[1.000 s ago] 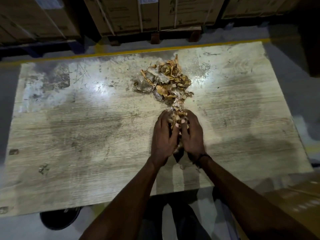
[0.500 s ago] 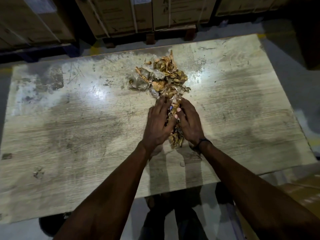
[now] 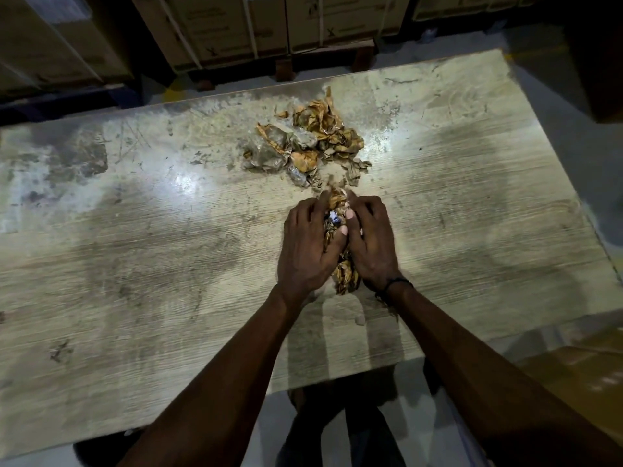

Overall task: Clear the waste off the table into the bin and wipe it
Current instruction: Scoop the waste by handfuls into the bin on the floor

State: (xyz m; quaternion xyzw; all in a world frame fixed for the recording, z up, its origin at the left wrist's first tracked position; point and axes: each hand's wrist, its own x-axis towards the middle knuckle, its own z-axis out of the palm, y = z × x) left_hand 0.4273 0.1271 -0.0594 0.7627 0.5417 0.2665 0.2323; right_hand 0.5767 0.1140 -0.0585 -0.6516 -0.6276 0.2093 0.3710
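Clamped between two hands is one narrow bundle of crumpled brown waste (image 3: 344,274). It is pressed from the left by the left hand (image 3: 308,244) and from the right by the right hand (image 3: 371,241), with the fingers of both curled over its top. The bundle's long axis runs from the person toward the far edge of the table (image 3: 135,298). One end shows past the fingertips and points at the far pile, while the other end sticks out below the heels of the hands, toward the near edge. A small blue-and-white scrap (image 3: 333,216) is seen in the gap between the thumbs.

One larger pile of waste (image 3: 310,143) is left farther back, close to the table's far edge — crumpled orange-brown paper mixed with greyish, translucent wrapping. Its loose scraps trail down toward the fingertips, though it cannot be told whether the held bundle is joined to them.

One black band (image 3: 397,284) is worn on the right wrist. The single table is of pale wood grain, marked with dust, scratches and grey stains, mostly at the left. Strapped cardboard boxes (image 3: 236,32) are stacked on a pallet beyond the far edge — at least three can be counted. Part of one dark round object (image 3: 91,453) is visible under the near left edge; what it is cannot be told.
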